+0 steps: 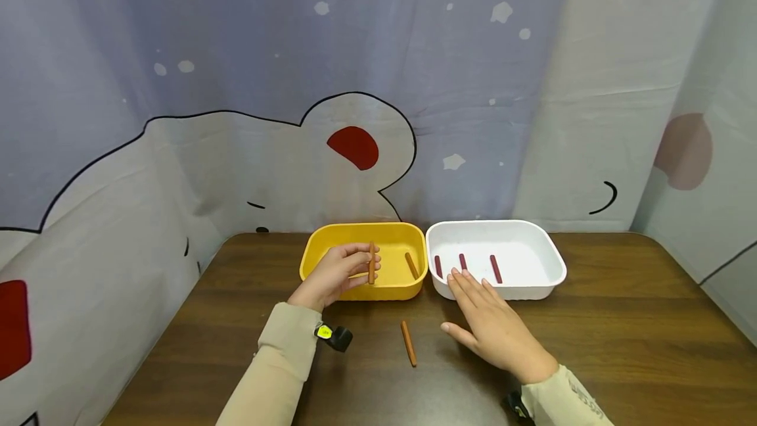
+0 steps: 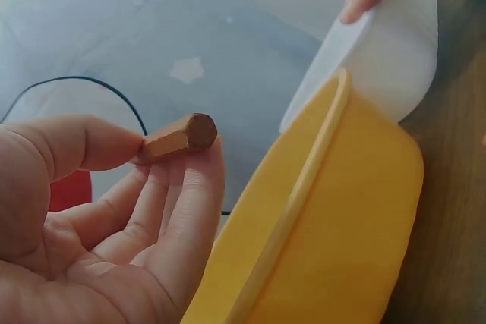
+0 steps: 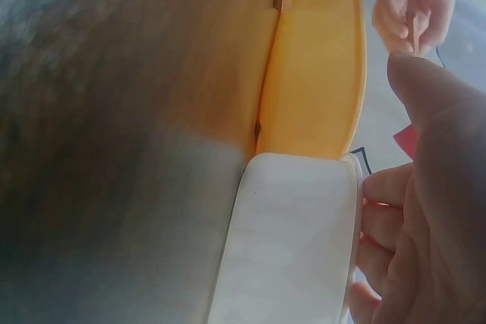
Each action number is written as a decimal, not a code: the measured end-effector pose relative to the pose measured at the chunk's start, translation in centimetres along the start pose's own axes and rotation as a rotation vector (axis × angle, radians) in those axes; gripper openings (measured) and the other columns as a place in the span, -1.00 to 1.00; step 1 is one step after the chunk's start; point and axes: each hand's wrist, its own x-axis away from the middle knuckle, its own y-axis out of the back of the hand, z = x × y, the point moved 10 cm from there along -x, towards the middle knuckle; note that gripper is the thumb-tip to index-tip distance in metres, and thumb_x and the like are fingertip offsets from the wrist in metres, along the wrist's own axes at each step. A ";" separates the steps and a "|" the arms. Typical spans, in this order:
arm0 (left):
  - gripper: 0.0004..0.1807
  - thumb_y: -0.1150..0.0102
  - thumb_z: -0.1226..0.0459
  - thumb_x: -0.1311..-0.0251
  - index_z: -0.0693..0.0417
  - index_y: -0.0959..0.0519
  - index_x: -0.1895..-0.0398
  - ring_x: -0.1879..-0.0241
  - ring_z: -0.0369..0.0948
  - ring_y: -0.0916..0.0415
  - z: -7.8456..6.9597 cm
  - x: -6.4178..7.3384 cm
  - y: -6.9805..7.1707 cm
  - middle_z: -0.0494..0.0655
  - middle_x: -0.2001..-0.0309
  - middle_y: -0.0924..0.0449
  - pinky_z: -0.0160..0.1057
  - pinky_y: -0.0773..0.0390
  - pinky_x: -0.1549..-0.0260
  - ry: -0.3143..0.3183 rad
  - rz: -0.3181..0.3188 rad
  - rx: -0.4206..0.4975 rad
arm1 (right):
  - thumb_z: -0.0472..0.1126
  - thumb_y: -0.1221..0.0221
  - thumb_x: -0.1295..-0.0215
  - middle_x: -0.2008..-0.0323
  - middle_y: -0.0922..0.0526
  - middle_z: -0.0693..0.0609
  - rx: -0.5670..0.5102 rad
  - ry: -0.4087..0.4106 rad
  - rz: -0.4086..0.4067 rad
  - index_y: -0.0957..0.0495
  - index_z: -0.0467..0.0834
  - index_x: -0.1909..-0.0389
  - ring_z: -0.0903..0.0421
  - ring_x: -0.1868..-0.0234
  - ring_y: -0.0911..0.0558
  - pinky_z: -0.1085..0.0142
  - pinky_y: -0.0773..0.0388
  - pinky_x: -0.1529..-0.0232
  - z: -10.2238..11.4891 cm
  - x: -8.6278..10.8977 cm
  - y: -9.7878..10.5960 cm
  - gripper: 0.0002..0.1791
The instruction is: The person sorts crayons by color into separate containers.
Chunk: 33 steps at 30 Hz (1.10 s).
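My left hand (image 1: 338,272) pinches an orange-brown hexagonal stick (image 2: 181,137) between thumb and fingers, above the yellow tray (image 1: 361,292). In the head view the stick stands nearly upright. A second orange-brown stick (image 1: 411,265) lies inside that tray at its right, and another loose stick (image 1: 408,344) lies on the table in front. My right hand (image 1: 495,329) extends with straight fingers over the front rim of the white tray (image 1: 532,268); whether its fingertips press on the rim cannot be told. Dark red sticks (image 1: 495,269) lie in the white tray, partly hidden near the fingers.
Both trays stand side by side at the back of the brown wooden table (image 1: 236,334). A pale printed curtain (image 1: 461,117) hangs right behind the table's far edge and along both sides.
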 end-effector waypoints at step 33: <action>-0.82 -0.07 0.46 -0.35 0.45 -0.64 0.25 0.45 -0.16 -0.55 3.4 -6.0 0.7 0.07 0.34 -0.58 -0.28 -0.70 0.41 0.174 -0.167 -0.388 | 0.18 -0.16 -0.44 -0.49 -0.28 -0.21 0.007 0.003 0.003 -0.21 -0.33 -0.51 -0.16 -0.52 -0.23 -0.13 -0.16 -0.47 0.1 -0.1 0.0 -0.13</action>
